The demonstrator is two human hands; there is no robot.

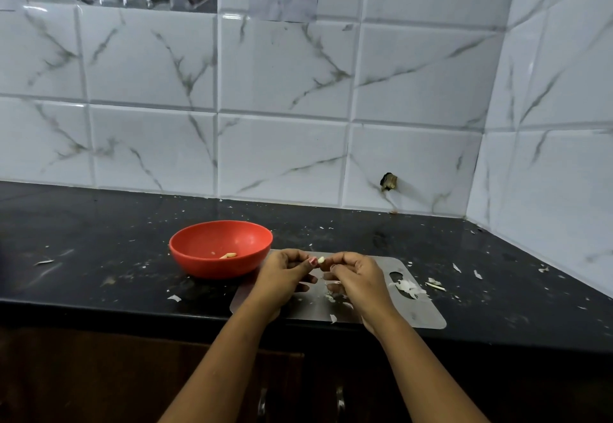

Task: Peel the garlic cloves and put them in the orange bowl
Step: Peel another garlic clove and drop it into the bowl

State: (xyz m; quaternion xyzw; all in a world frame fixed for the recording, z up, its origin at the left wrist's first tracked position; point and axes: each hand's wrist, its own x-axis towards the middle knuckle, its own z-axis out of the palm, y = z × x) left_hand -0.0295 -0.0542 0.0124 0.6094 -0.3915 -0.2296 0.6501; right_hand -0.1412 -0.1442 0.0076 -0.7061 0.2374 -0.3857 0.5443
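Both grips are clamped on one small pale clove (321, 259), held in the air between the hands. The left hand (285, 270) pinches its left end with the thumb tip, whose nail is painted, against curled fingers. The right hand (356, 276) pinches the right end with its fingertips, the other fingers curled under. The knuckles of both hands face up, and the two hands nearly touch at the clove.

The hands hover over the far left part of a grey board (421, 315), which lies flat at the near edge of the black desk (99, 256). White peels (406, 286) lie on the board's right end around its handle hole, and smaller scraps lie under the hands and across the desk.

Just left of the left hand, touching the board's far left corner, stands the orange bowl (212, 268). A peeled clove (229, 255) lies inside it, near the bottom.

Behind the desk rises a white marbled tile wall (282, 91), with a dark hole (388, 182) low on the right.
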